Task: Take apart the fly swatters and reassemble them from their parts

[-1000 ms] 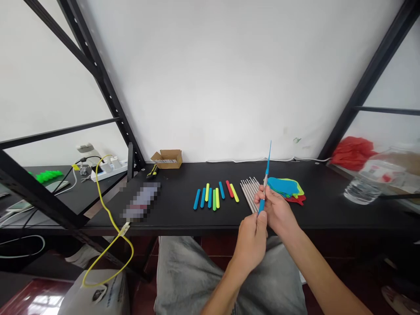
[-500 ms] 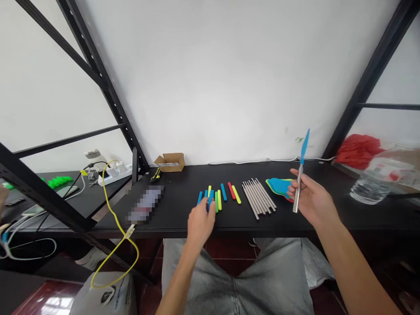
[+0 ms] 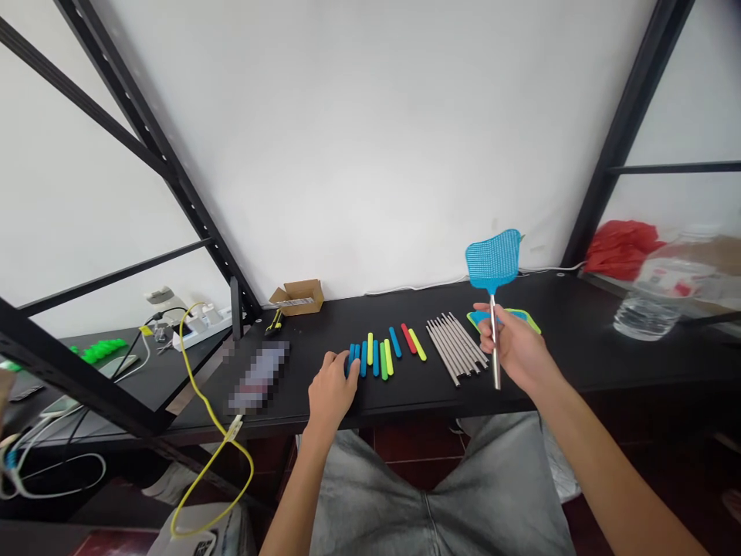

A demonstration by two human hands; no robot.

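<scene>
My right hand (image 3: 512,344) is closed around the silver shaft of a fly swatter (image 3: 492,262), whose blue mesh head points up and faces me. In my left hand (image 3: 333,386), thumb and fingers close about a blue plastic handle (image 3: 350,354) at the left end of a row, partly hidden by the fingers. Beside it lie several more handles: blue, a yellow one (image 3: 370,349), a green one (image 3: 383,361) and a red one (image 3: 408,338). Right of these rest several metal rods (image 3: 455,347). Behind my right hand are stacked blue and yellow-green swatter heads (image 3: 529,320).
On the black table (image 3: 324,328) are a small open cardboard box (image 3: 301,300), a yellow-black cutter (image 3: 274,323) and a blurred-out flat object (image 3: 260,376). A yellow cable (image 3: 200,378) hangs over the front edge. At right stands a clear plastic bottle (image 3: 648,313) by a red bag (image 3: 622,249).
My right hand has moved left and turned the swatter from edge-on to face-on. My left hand has shifted left along the handles, from a middle blue one to the leftmost.
</scene>
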